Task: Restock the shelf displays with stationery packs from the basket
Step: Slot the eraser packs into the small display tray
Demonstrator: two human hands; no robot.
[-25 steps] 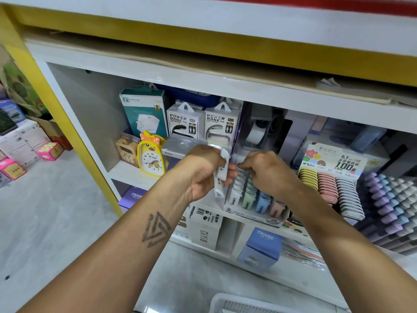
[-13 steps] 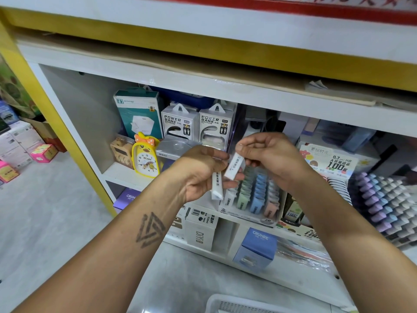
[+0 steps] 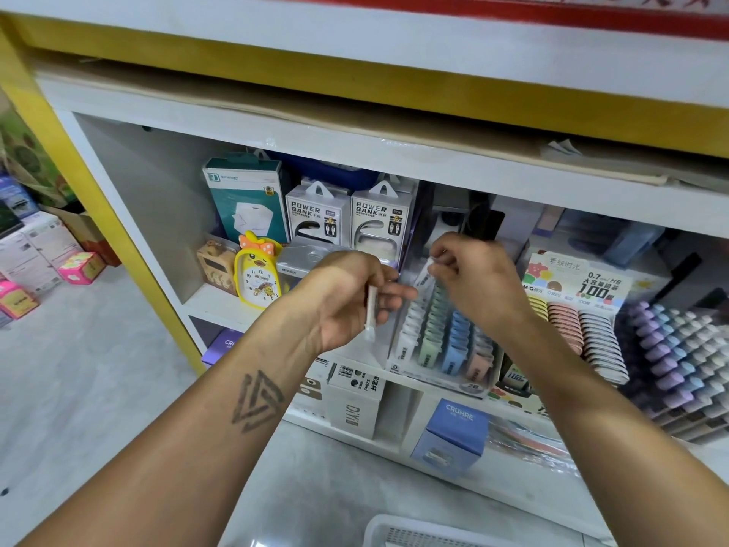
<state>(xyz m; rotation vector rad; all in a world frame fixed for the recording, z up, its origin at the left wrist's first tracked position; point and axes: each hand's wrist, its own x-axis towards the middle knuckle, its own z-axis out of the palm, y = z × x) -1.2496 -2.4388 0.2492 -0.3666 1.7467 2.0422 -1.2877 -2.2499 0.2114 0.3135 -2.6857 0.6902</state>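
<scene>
My left hand [image 3: 347, 298] grips a slim white stationery pack [image 3: 371, 313] that hangs down from its fingers in front of the shelf. My right hand [image 3: 477, 286] pinches another small white pack [image 3: 424, 276] by its top end, over the back of the white row in the clear display tray [image 3: 442, 379]. That tray holds rows of white, green, blue and pink packs. Only the white rim of the basket [image 3: 394, 527] shows at the bottom edge.
Two power bank boxes [image 3: 347, 219] and a yellow duck clock [image 3: 258, 274] stand left of the tray. A lead-refill display [image 3: 576, 309] and pastel marker rack [image 3: 678, 361] sit to its right. Boxes [image 3: 359, 408] fill the lower shelf; more stock lies on the floor at far left [image 3: 39, 262].
My right hand took a white pack from my left hand, lifted it, and now lowers it towards the back of the tray's white row. My left hand stays put with its pack.
</scene>
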